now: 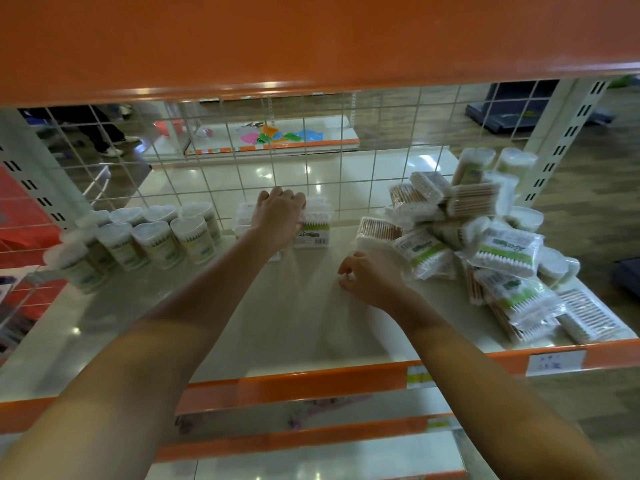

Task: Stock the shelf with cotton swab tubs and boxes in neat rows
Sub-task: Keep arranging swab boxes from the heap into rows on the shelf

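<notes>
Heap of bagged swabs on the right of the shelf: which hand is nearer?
Right. The right hand sits at the heap of bagged swabs, at its near-left edge. The left hand is farther left, on the boxes by the wire back.

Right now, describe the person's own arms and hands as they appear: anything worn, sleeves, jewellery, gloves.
Both arms are bare from the bottom edge of the picture to the wrist, with no sleeve in view. The left hand and the right hand wear no gloves. No watch, bracelet or ring shows on either wrist or on the fingers that can be seen, though motion blur softens the right hand's fingertips.
</notes>
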Action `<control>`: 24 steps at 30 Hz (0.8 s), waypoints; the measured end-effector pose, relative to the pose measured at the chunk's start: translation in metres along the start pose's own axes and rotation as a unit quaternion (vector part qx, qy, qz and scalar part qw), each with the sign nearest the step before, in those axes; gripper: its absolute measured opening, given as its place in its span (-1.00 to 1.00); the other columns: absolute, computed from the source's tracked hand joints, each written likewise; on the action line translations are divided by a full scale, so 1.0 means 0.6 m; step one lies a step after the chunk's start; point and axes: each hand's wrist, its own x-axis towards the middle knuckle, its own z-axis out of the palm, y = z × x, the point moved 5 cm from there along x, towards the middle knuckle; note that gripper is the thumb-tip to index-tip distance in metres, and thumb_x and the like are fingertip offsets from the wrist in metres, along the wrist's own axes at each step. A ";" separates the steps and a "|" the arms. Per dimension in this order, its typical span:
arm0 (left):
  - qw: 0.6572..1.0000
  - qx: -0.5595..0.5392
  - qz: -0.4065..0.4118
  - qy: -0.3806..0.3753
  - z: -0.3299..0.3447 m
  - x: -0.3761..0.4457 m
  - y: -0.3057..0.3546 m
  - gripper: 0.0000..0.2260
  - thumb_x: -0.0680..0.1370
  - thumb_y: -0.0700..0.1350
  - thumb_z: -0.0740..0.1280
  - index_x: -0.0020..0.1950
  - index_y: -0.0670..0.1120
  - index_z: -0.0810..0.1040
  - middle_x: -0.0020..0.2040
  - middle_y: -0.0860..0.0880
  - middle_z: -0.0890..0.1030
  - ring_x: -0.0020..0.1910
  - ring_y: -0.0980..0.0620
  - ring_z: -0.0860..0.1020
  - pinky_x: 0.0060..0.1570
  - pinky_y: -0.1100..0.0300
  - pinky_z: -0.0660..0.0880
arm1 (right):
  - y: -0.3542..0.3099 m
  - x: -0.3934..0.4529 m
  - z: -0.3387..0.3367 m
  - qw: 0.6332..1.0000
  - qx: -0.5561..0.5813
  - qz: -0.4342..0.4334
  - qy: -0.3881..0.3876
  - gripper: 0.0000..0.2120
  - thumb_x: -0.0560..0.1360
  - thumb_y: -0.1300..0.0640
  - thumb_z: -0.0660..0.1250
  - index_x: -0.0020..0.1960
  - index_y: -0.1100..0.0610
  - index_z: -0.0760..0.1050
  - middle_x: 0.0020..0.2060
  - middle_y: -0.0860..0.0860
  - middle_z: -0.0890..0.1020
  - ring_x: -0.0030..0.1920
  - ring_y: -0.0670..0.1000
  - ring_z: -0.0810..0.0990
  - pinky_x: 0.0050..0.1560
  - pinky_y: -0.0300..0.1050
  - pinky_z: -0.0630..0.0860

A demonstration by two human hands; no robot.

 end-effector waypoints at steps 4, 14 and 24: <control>1.000 -0.005 -0.001 0.003 -0.007 -0.005 -0.007 -0.61 0.51 -0.01 0.35 0.30 -0.08 0.41 0.24 -0.10 0.50 0.25 -0.09 0.40 0.26 0.03 0.28 | 0.001 0.003 0.000 1.000 0.010 0.011 -0.009 -0.72 0.52 0.08 0.31 0.19 0.14 0.54 0.11 0.05 0.56 0.12 0.03 0.52 0.04 -0.15 0.43; 0.998 0.024 -0.044 -0.024 -0.028 -0.021 -0.044 -0.54 0.50 0.10 0.32 0.33 -0.10 0.44 0.22 -0.11 0.50 0.24 -0.11 0.38 0.20 0.01 0.29 | -0.006 0.051 -0.018 0.985 0.133 0.106 -0.011 -0.53 0.55 0.09 0.28 0.41 0.19 0.29 0.30 0.10 0.48 0.20 0.06 0.50 0.00 -0.21 0.38; 0.994 0.069 -0.044 -0.066 -0.004 -0.007 -0.026 -0.63 0.55 0.07 0.21 0.22 -0.14 0.51 0.17 -0.13 0.49 0.22 -0.10 0.35 0.19 0.01 0.28 | -0.019 0.140 0.014 0.977 0.183 0.108 -0.016 -0.76 0.54 0.21 0.22 0.21 0.15 0.45 0.07 0.10 0.58 -0.02 0.02 0.52 -0.08 -0.15 0.45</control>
